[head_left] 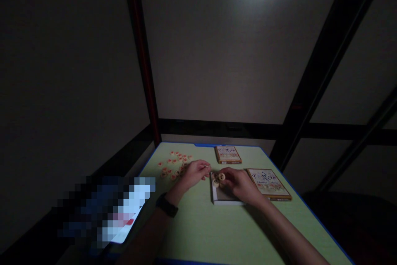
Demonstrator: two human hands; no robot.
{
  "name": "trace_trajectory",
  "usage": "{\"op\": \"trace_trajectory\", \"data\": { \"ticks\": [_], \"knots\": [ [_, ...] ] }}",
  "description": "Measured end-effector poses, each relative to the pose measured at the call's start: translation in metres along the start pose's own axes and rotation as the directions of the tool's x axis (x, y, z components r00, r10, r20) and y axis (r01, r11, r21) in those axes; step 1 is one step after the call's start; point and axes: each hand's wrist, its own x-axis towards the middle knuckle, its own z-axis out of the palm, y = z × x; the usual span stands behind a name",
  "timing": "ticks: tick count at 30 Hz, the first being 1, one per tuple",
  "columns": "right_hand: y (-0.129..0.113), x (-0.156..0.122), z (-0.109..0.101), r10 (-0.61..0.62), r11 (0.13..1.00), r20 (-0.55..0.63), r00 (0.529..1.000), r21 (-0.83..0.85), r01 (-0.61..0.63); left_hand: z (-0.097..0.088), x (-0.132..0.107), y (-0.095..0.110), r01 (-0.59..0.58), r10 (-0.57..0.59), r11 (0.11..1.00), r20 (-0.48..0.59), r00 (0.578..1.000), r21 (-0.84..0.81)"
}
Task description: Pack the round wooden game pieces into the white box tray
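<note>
My right hand [237,182] pinches a round wooden Chinese chess piece [221,177] between thumb and fingers. It holds the piece over the near-left part of an open shallow box [228,194] with white edges, where more round pieces [215,182] lie. To the left of that box, my left hand [197,170] is closed, its fingertips drawn together. Whatever it may hold is too small or hidden to make out. Loose chess pieces with red marks [175,160] are scattered beyond and left of it, and some are partly covered by the hand.
Two printed Chinese chess boxes lie on the green table [192,227]: one box [228,154] near the far edge, another box [268,183] at the right beside my forearm. A lit, partly blurred screen [124,215] is at the table's left edge. Walls stand behind and left.
</note>
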Motion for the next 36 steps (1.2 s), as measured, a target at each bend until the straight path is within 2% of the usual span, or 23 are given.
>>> {"op": "trace_trajectory", "data": {
  "ticks": [6,10,14,20,27,36],
  "knots": [
    [-0.009,-0.018,0.008,0.009,0.980,0.100,0.995,-0.197,0.011,0.014,0.002,-0.016,-0.033,0.049,0.950,-0.045,0.998,0.312],
    [-0.007,-0.021,0.018,0.101,0.968,0.085,0.991,-0.238,-0.078,0.020,0.001,-0.018,-0.059,0.106,0.899,-0.085,0.991,0.435],
    [-0.004,-0.019,0.020,0.156,0.960,0.089,0.984,-0.249,-0.129,0.021,0.000,-0.016,-0.045,0.101,0.891,-0.101,0.990,0.452],
    [-0.002,-0.019,0.019,0.119,0.964,0.082,0.989,-0.250,-0.095,0.021,0.000,-0.018,-0.022,0.075,0.886,-0.096,0.993,0.463],
    [-0.003,-0.019,0.020,0.180,0.927,0.068,0.981,-0.344,-0.147,0.021,-0.004,-0.011,-0.051,0.099,0.864,-0.069,0.993,0.502],
    [0.002,-0.016,0.025,0.173,0.953,0.065,0.983,-0.263,-0.151,0.021,-0.007,-0.005,-0.047,0.099,0.867,-0.079,0.992,0.497]
  ]
}}
